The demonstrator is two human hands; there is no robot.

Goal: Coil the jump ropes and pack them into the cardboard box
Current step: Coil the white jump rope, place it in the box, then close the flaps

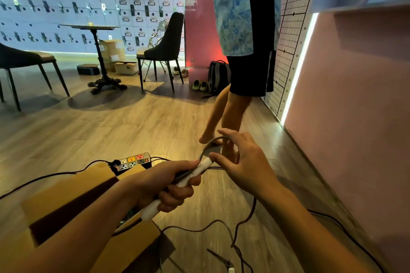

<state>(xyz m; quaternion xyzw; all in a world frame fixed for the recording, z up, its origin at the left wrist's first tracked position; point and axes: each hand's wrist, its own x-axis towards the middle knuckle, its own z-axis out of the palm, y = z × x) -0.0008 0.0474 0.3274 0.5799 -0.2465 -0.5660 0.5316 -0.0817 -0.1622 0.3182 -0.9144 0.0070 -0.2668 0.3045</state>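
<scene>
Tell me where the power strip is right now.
In the head view, the power strip lies on the wooden floor at lower centre-left, just beyond the far edge of the cardboard box and just left of the left hand.

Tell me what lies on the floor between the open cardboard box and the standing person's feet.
In the head view, a power strip with coloured sockets lies just beyond the cardboard box; past it is bare wood floor up to the feet.

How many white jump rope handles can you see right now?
2: one handle gripped in the left hand, one handle on the floor at the bottom edge. Others may be hidden.
</scene>
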